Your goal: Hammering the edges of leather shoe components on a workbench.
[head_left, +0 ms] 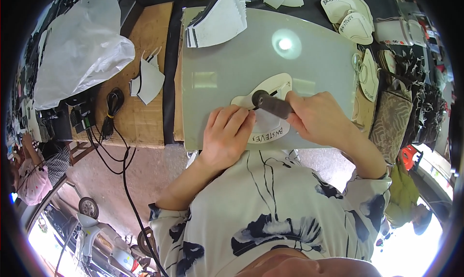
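Note:
My right hand (314,115) is closed round the dark handle of a small hammer (276,105). Its round head sits over a cream pattern template (266,137) with handwriting along its lower edge. Inside that template lies a white piece (270,122) with a black edge strip, partly covered by the hammer and my fingers. My left hand (227,134) rests at the template's left side, its fingers bent and held together, the fingertips at the black strip close to the hammer head. What lies under those fingertips is hidden.
A grey-green board (217,64) lies under the work. At its far left sits a stack of white pieces (220,20). More cream templates (355,25) lie at the far right. Leftward are a cardboard sheet (145,127), a coiled black cable (115,107) and a white plastic bag (82,49).

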Demonstrator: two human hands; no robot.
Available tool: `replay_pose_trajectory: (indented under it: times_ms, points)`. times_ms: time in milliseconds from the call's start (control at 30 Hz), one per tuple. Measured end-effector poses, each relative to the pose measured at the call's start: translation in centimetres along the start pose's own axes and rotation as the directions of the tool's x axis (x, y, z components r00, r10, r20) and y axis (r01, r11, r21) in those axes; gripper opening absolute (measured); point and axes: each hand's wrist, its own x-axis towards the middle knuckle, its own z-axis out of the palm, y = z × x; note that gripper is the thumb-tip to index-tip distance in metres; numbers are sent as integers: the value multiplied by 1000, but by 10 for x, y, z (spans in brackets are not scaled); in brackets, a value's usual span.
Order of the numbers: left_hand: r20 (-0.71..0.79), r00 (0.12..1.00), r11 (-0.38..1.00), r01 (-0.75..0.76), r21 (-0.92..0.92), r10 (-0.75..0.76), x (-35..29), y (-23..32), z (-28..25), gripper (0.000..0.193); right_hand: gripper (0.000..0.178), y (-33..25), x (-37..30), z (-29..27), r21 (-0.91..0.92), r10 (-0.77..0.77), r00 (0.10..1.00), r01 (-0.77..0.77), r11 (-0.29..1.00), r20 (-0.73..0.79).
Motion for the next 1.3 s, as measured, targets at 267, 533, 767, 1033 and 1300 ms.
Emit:
replay_pose_trajectory:
  times_ms: [267, 533, 767, 1033, 1300]
  points:
    - [11, 999, 997, 47, -60, -46, 4, 1, -5, 27, 38, 2, -5, 7, -55, 31, 998, -29, 998, 47]
    - [1, 1000, 999, 15, -39, -15, 1, 1, -4, 24, 34, -1, -4, -1, -66, 0, 999, 2, 998, 38]
    - [-28, 998, 993, 47, -106, -50, -3, -1, -3, 26, 35, -1, -3, 7, -75, 14, 995, -7, 997, 96]
    - [-12, 998, 992, 66, -106, -67, 1, 1, -6, 30, 34, -2, -5, 6, -73, -7, 997, 12, 997, 80]
    - [39, 998, 999, -41, -18, 41, -4, -1, -4, 28, 33, 4, -6, -2, -24, -18, 999, 19, 1000, 44]
